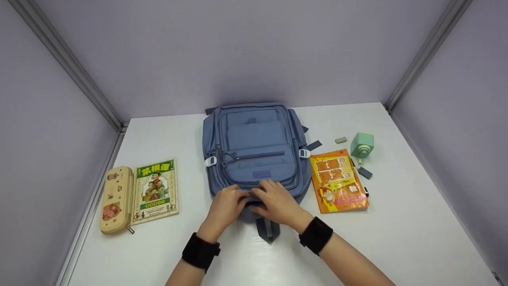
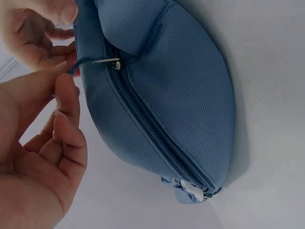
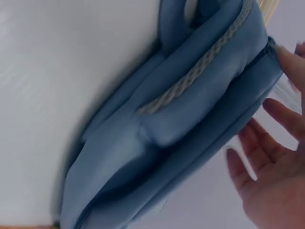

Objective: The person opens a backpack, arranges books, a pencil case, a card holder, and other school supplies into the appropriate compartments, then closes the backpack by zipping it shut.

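Observation:
A blue backpack (image 1: 256,135) lies front side up, its top end toward the person. At that end my left hand (image 1: 225,207) pinches the cord of a zipper pull (image 2: 108,61) between thumb and fingertip. Below the pull, the zipper (image 2: 152,129) runs closed along the backpack's curved side in the left wrist view. Close beside it, my right hand (image 1: 279,204) holds the backpack's top edge, the thumb and a fingertip at the fabric near the zipper. In the right wrist view, a dark gap (image 3: 157,160) shows between folds of the fabric; its depth is unclear.
Left of the backpack lie a cream pencil case (image 1: 117,200) and a green-and-cream book (image 1: 156,192). To its right are an orange book (image 1: 339,180), a pen (image 1: 366,192) partly under it, a green pencil sharpener (image 1: 362,143), a grey eraser (image 1: 340,140) and a dark block (image 1: 365,172).

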The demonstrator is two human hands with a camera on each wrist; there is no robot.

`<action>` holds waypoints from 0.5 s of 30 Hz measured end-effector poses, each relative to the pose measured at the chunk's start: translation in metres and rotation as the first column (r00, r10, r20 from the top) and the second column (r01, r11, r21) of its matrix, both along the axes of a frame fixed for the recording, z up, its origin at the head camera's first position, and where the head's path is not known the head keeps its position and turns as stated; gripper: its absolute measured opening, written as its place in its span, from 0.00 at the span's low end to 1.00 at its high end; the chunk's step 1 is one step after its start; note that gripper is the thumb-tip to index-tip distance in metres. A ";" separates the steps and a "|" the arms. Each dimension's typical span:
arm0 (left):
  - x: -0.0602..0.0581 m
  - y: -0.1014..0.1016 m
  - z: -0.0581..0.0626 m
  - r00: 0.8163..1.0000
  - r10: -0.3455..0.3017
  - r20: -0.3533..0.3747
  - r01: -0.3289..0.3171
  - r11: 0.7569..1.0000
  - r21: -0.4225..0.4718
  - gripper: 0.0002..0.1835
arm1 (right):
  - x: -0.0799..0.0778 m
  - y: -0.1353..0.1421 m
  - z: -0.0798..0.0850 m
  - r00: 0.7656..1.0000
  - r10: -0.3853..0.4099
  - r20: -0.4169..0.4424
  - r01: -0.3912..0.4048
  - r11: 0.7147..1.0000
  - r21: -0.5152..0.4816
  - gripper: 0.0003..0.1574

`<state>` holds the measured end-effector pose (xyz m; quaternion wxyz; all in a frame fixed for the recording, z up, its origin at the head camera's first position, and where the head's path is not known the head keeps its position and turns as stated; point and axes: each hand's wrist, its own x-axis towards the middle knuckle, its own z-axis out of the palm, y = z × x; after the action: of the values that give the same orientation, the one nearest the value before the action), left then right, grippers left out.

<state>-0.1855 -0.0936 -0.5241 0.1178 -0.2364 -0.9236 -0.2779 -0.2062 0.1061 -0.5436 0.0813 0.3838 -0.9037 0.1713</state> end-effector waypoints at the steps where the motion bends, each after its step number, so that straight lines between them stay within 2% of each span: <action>1: 0.000 0.001 0.000 1.000 0.011 -0.011 -0.010 1.000 0.026 0.04 | 0.001 -0.004 0.000 1.000 0.017 0.007 -0.017 0.999 -0.039 0.25; 5: -0.001 0.003 -0.002 0.999 0.050 -0.006 -0.049 0.994 0.093 0.06 | 0.003 -0.017 -0.001 0.994 0.064 0.092 -0.047 0.984 -0.170 0.16; 8: 0.000 0.005 -0.003 0.996 0.085 -0.009 -0.083 0.990 0.110 0.09 | 0.003 -0.023 -0.004 0.985 0.074 0.157 -0.038 0.975 -0.219 0.13; 12: 0.002 0.004 -0.003 0.992 0.116 -0.052 -0.110 0.988 0.109 0.11 | 0.001 -0.028 -0.008 0.980 0.068 0.185 -0.019 0.967 -0.252 0.09; 15: 0.002 0.002 -0.002 0.993 0.095 -0.067 -0.087 0.989 0.116 0.12 | 0.001 -0.030 -0.011 0.981 0.065 0.180 -0.013 0.961 -0.277 0.10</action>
<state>-0.1836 -0.0912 -0.5266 0.1769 -0.1968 -0.9114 -0.3153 -0.2050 0.0762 -0.5543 0.0448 0.3688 -0.8671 0.3319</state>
